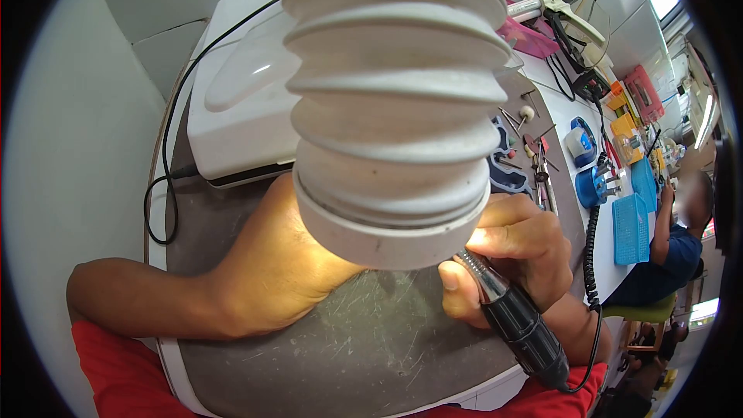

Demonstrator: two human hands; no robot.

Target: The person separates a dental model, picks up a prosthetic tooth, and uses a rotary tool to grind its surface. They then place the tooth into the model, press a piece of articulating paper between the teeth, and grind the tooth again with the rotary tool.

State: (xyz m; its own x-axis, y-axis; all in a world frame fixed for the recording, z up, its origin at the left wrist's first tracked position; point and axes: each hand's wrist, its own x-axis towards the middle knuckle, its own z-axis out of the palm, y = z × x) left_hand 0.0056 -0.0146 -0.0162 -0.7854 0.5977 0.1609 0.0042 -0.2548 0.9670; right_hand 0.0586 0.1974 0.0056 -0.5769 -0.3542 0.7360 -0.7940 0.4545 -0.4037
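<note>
Pen-style hold at the hose (395, 108)

Head view: I have the right grip (534, 251) closed on the handpiece (526, 329), thumb and fingers at its tapered metal nose, presumably for steering. Its black barrel slants over the scratched grey counter (371, 356). The corrugated white hose, likely set close for suction, covers the fingers of the left grip (290, 267); I cannot tell whether they hold anything.

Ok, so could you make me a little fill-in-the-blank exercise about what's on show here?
1. The right hand holds a handpiece with a ____ body.
2. The ribbed hose hides all the fingers of the ____ hand.
3. The mesh basket on the right is ____.
4. The clothing of the person holding the handpiece is ____.

Missing words: black; left; blue; red.
</note>
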